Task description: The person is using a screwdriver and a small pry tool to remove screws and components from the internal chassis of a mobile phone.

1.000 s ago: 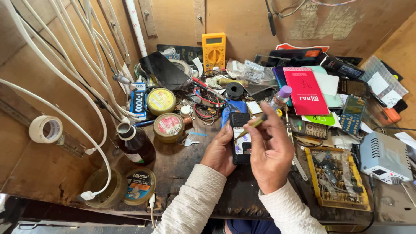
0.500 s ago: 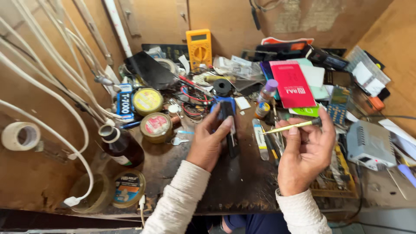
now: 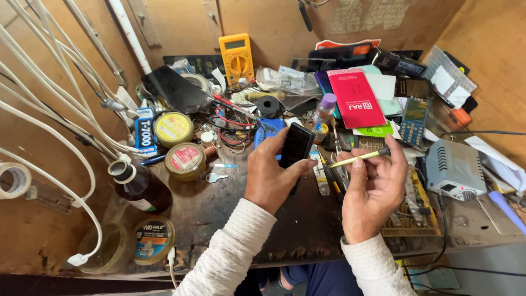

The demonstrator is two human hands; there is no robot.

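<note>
Holding black phone [image 3: 296, 147], yellow tool [image 3: 355, 159].

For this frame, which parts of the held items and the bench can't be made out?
All in the head view:
- Small black phone: its lower part is hidden behind the left hand, and only one face shows.
- Thin yellow-handled tool: the right hand covers its middle, and the tip is too small to identify.
- Circuit board: largely covered by the right hand.
- Tape roll: cut off by the left frame edge.
</note>
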